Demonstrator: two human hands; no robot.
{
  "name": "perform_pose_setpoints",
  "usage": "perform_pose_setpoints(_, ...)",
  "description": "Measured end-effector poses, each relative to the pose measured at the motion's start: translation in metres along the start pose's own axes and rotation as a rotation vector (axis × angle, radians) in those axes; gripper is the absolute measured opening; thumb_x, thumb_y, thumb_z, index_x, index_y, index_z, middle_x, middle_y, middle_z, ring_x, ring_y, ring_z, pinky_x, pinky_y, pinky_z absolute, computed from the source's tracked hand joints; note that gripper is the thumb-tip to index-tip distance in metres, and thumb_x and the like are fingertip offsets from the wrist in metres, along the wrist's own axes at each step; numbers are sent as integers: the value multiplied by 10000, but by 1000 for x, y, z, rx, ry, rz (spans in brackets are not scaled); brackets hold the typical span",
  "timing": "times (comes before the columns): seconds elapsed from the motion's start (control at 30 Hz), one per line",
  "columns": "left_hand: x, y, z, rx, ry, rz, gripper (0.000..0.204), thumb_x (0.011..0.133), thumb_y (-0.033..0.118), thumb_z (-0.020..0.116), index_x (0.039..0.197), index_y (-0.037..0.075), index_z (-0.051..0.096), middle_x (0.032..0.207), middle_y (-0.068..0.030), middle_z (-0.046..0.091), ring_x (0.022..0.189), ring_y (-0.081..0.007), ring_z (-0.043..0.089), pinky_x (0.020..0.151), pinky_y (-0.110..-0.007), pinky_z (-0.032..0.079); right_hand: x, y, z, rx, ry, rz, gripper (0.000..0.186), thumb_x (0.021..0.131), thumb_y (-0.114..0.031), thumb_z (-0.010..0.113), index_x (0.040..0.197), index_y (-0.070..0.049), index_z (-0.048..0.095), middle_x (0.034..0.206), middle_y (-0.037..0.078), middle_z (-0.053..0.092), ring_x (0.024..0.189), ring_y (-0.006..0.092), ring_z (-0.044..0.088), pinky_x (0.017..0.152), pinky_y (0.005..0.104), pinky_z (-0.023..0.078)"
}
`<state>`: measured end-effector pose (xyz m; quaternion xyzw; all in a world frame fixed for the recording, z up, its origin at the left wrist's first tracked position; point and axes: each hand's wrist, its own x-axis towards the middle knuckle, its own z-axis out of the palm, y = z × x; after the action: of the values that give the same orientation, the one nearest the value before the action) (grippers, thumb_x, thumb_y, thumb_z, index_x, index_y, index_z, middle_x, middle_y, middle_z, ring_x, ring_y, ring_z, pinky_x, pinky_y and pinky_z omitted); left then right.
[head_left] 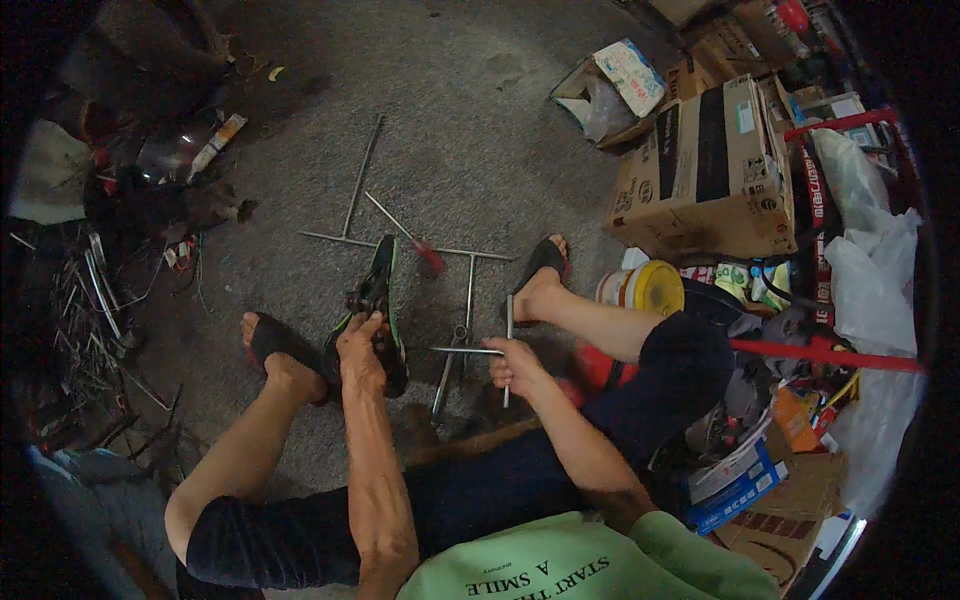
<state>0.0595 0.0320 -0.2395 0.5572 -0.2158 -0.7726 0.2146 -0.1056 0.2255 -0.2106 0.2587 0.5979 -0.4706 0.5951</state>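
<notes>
My left hand (361, 352) is closed around a long black part with a bright green edge (380, 268), whose exact kind I cannot make out. It is held upright between my feet, just above the floor. In my right hand (516, 368) is a metal T-handle wrench (508, 318), gripped where the crossbar meets the shaft. Its thin shaft points left toward the black part; whether the tip touches it I cannot tell. Beyond my hands, two more T-handle wrenches (362, 185) (471, 285) lie on the floor. A red-handled screwdriver (428, 258) rests between them, and a metal wrench (443, 385) lies nearer.
Cardboard boxes (640, 205), a yellow-lidded tub (658, 289) and plastic wrapping (878, 290) crowd the right side. Loose metal rods and scraps (100, 290) pile up on the left. My sandalled feet (275, 345) stand either side of the work, on a rough grey floor (480, 150).
</notes>
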Motion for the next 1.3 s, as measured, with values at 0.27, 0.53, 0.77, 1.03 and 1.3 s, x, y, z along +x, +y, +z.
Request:
perform_pose_setpoints(0.27,15,-6,-5,46,125,-39,300,802,128,709,1061,-6,639,798,-17,616,686,-125,553,616,-297,385,108,38,-52,-355,515,-143,213,909,-207,595,925,-2,541,636,98,572,501,222,563,428,360,446)
perform_pose_setpoints(0.53,31,-20,-22,-75,144,-82,264,781,116,710,1009,-6,657,785,-38,632,678,-136,552,614,-292,390,85,-14,-6,-1602,484,-140,325,828,-304,655,996,-26,670,920,185,692,740,340,680,659,477,536)
perform_pose_setpoints(0.77,32,-19,-11,-65,60,-80,180,805,189,670,891,32,653,767,-30,618,662,-149,526,628,-304,398,125,-63,67,-1442,522,-1121,234,845,-172,640,987,6,583,945,205,611,905,390,604,742,484,492)
perform_pose_setpoints(1.03,25,-3,6,-4,282,-187,313,812,388,699,823,82,634,720,-11,593,622,-131,518,551,-277,389,173,-93,107,-1787,415,-888,345,778,-122,664,1075,-2,535,1097,198,543,970,399,612,785,505,509)
perform_pose_setpoints(1.3,20,6,18,-205,146,-63,313,818,415,679,881,110,649,750,8,617,634,-120,545,504,-264,358,120,-128,79,-1251,451,-743,294,878,-270,552,849,20,581,727,201,619,730,392,629,639,473,475)
